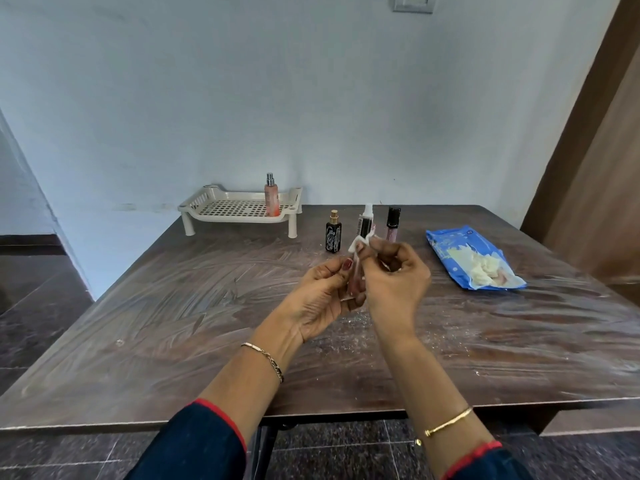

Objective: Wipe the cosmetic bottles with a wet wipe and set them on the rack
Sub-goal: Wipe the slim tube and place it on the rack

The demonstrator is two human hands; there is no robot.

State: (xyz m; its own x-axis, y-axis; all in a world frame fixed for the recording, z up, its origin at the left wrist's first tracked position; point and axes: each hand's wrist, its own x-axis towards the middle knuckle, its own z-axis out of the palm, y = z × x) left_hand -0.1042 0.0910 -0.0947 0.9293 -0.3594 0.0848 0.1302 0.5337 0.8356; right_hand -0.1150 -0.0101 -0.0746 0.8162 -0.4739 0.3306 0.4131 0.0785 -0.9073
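A pale blue wall (311, 98) backs a dark wooden table (173, 323) streaked with smears, and a brown door (595, 150) stands at the right edge. At the far left of the table, against the wall, sits a cream plastic rack (207, 204) on short legs. An open blue pack of wipes (450, 247) lies to the right, well apart from the rack.

Both hands are raised over the middle of the table. The left hand (322, 299) curls around the lower part of a slim pinkish bottle (356, 280), thumb pressed on its side, holding it nearly upright. The right hand (394, 282) is bent over the bottle's top, its fingertips pinching a small white wipe (360, 242) against it.

A pink spray bottle (272, 197) stands upright on the rack's right side. Between rack and pack, three more stand in a row on the table: a black bottle with a gold cap (333, 236), a white-capped bottle (365, 223) and a black-capped tube (392, 223).
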